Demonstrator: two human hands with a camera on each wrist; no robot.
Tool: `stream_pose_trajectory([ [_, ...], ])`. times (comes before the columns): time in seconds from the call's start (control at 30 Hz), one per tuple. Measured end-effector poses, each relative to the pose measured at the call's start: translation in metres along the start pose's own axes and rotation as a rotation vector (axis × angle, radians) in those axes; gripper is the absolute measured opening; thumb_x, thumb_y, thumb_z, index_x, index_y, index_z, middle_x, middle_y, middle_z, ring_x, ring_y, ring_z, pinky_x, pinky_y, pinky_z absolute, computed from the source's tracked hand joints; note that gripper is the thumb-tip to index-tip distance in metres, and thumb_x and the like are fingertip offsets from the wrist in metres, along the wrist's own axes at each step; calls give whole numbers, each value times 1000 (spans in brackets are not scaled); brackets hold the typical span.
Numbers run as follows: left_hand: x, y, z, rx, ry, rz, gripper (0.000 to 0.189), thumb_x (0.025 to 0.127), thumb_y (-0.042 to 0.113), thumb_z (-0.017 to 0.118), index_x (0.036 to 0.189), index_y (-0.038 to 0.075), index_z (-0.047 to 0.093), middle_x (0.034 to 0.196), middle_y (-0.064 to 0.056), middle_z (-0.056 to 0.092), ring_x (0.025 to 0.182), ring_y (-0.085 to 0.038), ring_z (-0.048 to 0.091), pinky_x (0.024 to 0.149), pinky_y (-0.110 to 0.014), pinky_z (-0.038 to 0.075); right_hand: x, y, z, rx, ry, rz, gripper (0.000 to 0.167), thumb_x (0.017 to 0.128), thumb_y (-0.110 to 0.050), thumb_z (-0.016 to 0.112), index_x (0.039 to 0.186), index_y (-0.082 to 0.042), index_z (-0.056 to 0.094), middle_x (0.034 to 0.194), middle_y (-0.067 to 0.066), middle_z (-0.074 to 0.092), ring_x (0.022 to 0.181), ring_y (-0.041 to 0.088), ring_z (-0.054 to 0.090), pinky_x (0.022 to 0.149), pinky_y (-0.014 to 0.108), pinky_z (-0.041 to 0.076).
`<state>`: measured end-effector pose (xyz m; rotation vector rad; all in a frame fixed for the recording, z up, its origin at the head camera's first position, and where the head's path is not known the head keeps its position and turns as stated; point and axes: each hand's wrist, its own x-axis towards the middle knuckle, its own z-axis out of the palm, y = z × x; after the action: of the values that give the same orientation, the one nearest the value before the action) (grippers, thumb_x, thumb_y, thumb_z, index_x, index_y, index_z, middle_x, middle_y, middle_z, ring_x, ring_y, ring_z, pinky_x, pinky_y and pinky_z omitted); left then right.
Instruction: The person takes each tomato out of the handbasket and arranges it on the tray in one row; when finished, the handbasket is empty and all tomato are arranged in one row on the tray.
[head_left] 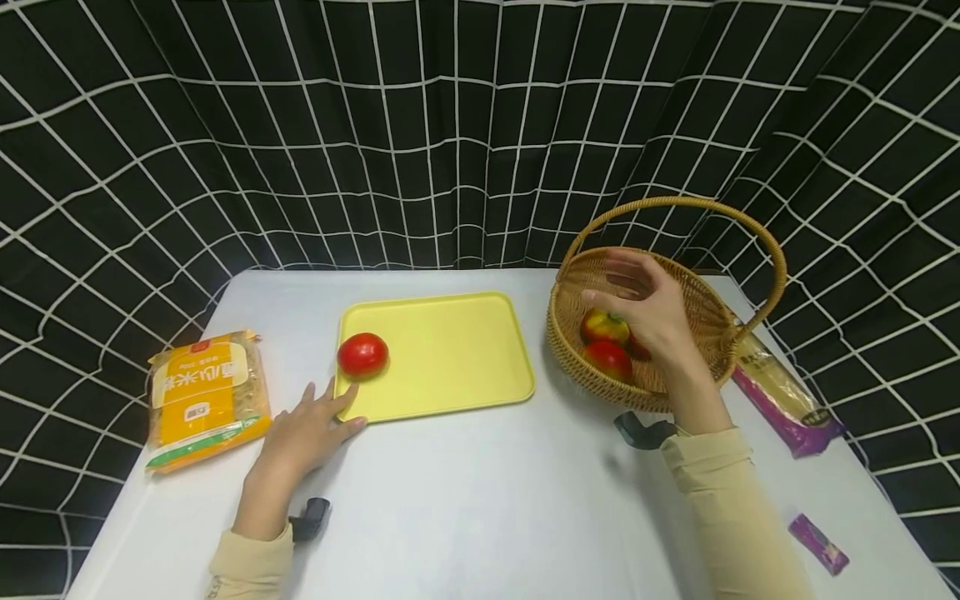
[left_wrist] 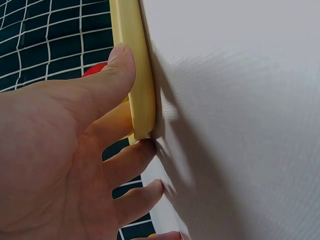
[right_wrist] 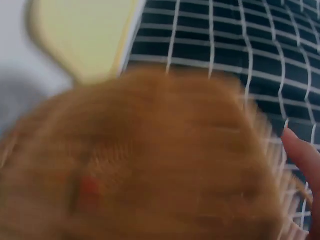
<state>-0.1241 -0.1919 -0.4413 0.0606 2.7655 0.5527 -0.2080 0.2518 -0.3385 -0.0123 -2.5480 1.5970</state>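
A yellow tray [head_left: 442,358] lies on the table with a glossy red, tomato-like fruit [head_left: 363,356] near its left end. My left hand [head_left: 303,437] spreads at the tray's near left corner, its thumb against the rim [left_wrist: 142,75] and its index finger reaching onto the corner. On the right stands a wicker basket [head_left: 570,350] with a tall handle. Inside it are a red-and-yellow apple [head_left: 604,326], a redder round fruit [head_left: 609,360] and another fruit partly hidden. Over the basket's opening, my right hand [head_left: 652,304] holds nothing, its fingers loosely bent and parted from the thumb.
An orange food packet [head_left: 206,400] lies left of my left hand. Right of the basket is a purple-and-gold packet [head_left: 783,392], with a small purple sachet [head_left: 819,543] nearer the front. A black gridded curtain [head_left: 465,150] surrounds the table. The right wrist view is blurred.
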Motion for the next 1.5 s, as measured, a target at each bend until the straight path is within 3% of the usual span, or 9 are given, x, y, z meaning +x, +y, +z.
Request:
stream_pose_trajectory([
  [0.23,1,-2,1,6,2,-2,71,103,48,64,163,15,43,168,-29,32,157,-60,18,117,-85,20,12,29,-35,-64,-30,97,82,94,-34,83,161,-11,43,161,18,50,147,36,50,125,53,42],
  [0.5,1,-1,2,-7,4,-3,72,103,48,65,163,15,43,168,-29,33,157,-59,17,118,-85,18,16,52,-54,-194,-97,170,84,94,-32,84,161,-7,42,161,22,50,148,40,49,123,55,43],
  [0.77,2,-2,1,-16,-2,-9,73,103,52,63,163,16,43,169,-28,31,158,-59,16,117,-85,17,25,67,-62,-309,-213,190,83,94,-23,83,160,1,39,161,35,42,148,53,42,122,65,39],
  [1.03,2,-2,2,-17,-7,-9,73,102,52,63,163,16,43,169,-28,30,158,-59,16,117,-85,17,35,76,-68,-415,-258,211,78,93,-16,81,157,5,42,159,40,41,147,56,41,122,66,38],
  [1.2,1,-3,3,-21,3,-2,73,102,51,64,162,15,44,168,-28,31,158,-59,16,117,-85,17,36,83,-71,-462,-292,207,78,92,-17,82,155,7,43,154,42,45,140,57,48,119,66,42],
  [1.5,1,-1,3,-25,7,0,72,102,50,64,162,15,44,168,-28,32,158,-59,17,117,-85,16,36,92,-71,-481,-296,182,75,90,-15,83,152,8,46,150,45,46,137,60,48,118,70,39],
])
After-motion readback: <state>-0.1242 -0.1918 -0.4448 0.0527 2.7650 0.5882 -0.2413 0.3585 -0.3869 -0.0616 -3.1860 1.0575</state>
